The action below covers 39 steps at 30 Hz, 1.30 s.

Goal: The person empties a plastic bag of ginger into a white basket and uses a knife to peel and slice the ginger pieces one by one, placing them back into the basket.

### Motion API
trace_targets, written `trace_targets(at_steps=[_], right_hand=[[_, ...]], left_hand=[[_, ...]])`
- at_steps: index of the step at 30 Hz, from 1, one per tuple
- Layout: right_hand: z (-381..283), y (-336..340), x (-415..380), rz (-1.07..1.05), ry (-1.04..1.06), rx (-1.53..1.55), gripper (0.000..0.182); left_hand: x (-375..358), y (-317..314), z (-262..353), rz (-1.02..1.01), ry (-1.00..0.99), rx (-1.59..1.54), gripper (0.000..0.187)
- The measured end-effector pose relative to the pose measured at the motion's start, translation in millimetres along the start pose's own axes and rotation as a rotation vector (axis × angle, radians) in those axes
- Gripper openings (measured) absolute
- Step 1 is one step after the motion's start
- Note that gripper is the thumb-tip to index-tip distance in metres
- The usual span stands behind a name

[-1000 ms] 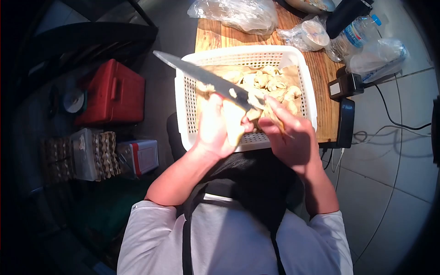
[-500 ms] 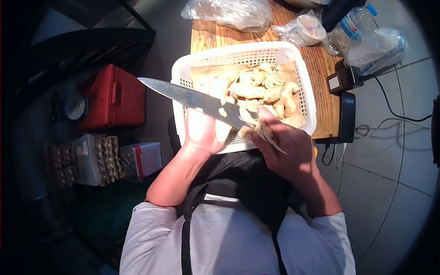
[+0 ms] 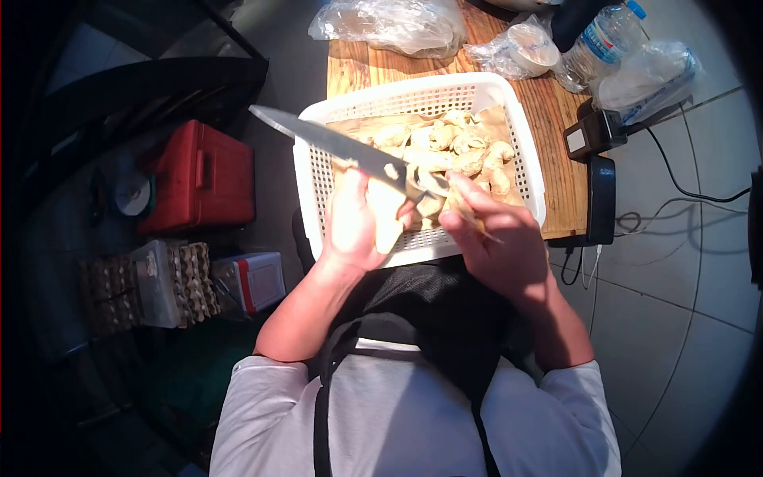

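Observation:
My left hand (image 3: 347, 232) is closed around a pale peeled piece of ginger (image 3: 387, 216) over the near side of a white plastic basket (image 3: 520, 119). Gripped in my right hand (image 3: 513, 253) is a large kitchen knife (image 3: 330, 143); its handle is hidden by the fingers. The blade crosses above the ginger, tip pointing to the upper left, with scraps of peel stuck on it near the hand. Several knobbly ginger roots (image 3: 469, 159) lie in the basket on brown paper (image 3: 346, 129).
The basket sits on a wooden table (image 3: 548, 143). Behind it are a clear plastic bag (image 3: 397, 28), a wrapped cup (image 3: 532, 52) and a water bottle (image 3: 606, 44). A black adapter (image 3: 594, 137) with cables is at the right edge. On the left are a red case (image 3: 199, 179) and egg trays (image 3: 191, 282).
The knife has lifted slightly, its tip moving up and right. My left hand now shows more clearly, the ginger turned in it. My right fingers have shifted on the knife.

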State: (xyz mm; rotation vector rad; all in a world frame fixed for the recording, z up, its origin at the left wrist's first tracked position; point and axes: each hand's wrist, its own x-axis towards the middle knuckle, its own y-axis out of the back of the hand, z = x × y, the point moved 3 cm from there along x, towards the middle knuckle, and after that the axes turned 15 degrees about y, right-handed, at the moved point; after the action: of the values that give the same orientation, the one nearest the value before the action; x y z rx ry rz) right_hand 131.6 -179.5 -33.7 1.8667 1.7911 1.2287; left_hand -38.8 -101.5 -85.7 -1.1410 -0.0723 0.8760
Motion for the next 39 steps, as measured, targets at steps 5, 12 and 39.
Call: trace_targets(at_steps=[5,12,39], right_hand=[[-12.5,3.5,-7.4,-0.185,-0.075,0.042,0.056],[-14.7,2.5,-5.1,-0.089,-0.002,-0.004,0.056],[-11.0,3.6,-8.5,-0.094,-0.004,-0.031,0.061]], left_hand=[[12.0,5.5,7.6,0.119,-0.152,-0.042,0.038],[5.8,-9.4,0.4,0.070,-0.120,0.031,0.037],[-17.4,14.4,16.0,0.636,-0.832,1.492,0.026]])
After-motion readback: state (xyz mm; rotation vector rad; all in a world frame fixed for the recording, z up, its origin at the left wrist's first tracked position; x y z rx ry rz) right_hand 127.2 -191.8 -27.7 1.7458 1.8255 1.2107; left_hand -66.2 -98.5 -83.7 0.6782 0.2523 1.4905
